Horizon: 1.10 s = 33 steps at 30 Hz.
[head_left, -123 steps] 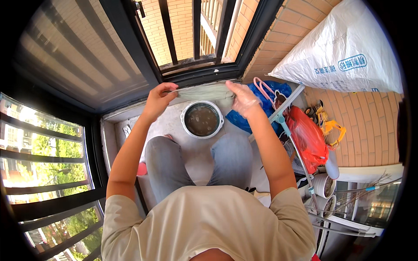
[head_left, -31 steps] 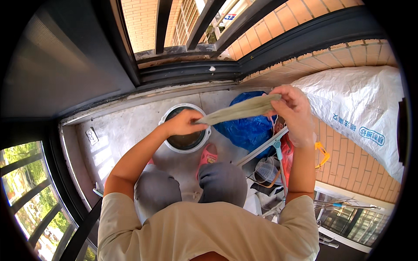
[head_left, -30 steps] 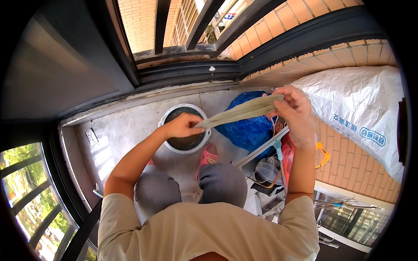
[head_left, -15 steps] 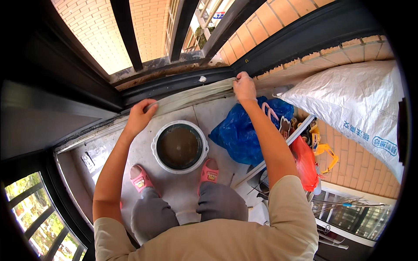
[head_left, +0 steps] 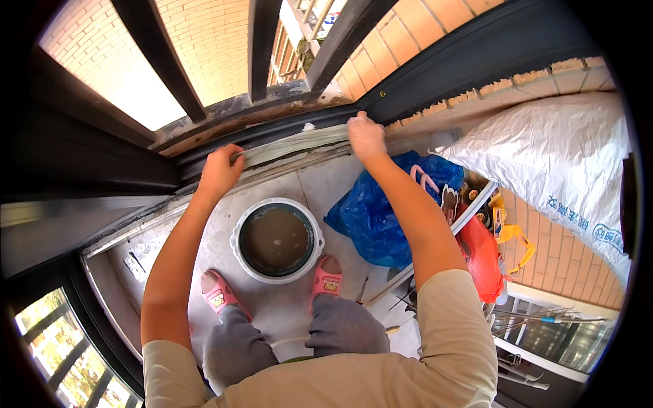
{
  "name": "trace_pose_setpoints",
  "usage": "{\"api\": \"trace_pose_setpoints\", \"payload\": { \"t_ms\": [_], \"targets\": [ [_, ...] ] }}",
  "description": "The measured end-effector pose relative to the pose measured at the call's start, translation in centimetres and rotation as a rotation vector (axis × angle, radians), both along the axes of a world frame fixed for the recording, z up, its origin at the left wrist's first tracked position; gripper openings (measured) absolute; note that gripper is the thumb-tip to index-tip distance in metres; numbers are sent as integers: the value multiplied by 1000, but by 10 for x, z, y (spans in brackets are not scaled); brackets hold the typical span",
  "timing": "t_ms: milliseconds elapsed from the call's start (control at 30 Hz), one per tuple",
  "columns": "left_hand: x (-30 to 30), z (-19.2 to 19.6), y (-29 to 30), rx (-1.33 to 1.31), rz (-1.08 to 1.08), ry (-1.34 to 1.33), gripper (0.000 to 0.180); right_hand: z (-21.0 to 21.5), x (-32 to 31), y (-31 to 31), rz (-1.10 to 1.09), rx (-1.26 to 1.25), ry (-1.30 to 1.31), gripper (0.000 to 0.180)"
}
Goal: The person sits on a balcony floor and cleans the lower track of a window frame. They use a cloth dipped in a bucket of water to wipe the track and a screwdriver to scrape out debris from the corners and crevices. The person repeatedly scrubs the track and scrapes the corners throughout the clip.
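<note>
A pale grey-green cloth (head_left: pixel 296 147) is stretched between my two hands along the dark window frame. My left hand (head_left: pixel 220 171) pinches its left end, fingers bent over it. At the right end, my right hand (head_left: pixel 366 136) grips the cloth near the frame's corner; its fingertips are partly hidden. The cloth lies against the lower part of the frame (head_left: pixel 265 132). Below and between my arms stands a round white bucket (head_left: pixel 277 279) with a dark inside, holding murky brown water (head_left: pixel 275 239).
A blue plastic bag (head_left: pixel 374 217) sits right of the bucket. Farther right are a red bag (head_left: pixel 480 258), a yellow toy excavator (head_left: pixel 518 238) and a big white woven sack (head_left: pixel 544 149). Metal bars (head_left: pixel 260 47) rise beyond the frame. My pink sandals (head_left: pixel 221 294) flank the bucket.
Both hands have shifted in the picture: the right one left and slightly down, the left one slightly up. The cloth, still held at both ends, now lies closer along the frame.
</note>
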State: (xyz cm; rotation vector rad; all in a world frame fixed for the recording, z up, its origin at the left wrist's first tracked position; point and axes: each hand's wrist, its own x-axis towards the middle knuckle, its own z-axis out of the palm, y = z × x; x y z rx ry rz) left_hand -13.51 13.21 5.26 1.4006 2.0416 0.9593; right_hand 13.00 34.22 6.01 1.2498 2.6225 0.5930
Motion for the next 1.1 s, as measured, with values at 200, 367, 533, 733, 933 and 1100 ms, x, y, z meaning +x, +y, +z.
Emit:
{"api": "trace_pose_setpoints", "payload": {
  "t_ms": [200, 367, 533, 733, 933, 1100],
  "targets": [
    [-5, 10, -5, -21, 9, -44, 21, -4, -8, -13, -10, 29, -89, 17],
    [-1, 15, -4, -40, -51, -39, 20, -22, -1, -15, -64, -51, -131, 31],
    [3, 18, -2, -94, -70, -32, 21, -26, -20, -17, -365, 1, -4, 31],
    [1, 3, 0, 2, -123, 137, 24, 67, 38, -129, 150, -311, 737, 20],
    [-21, -29, 3, -23, -172, 121, 27, 157, 221, -264, -528, -689, 385, 18],
    [-37, -44, 16, -37, -231, 238, 21, 133, 372, -353, -1131, -460, 132, 15]
  ]
}}
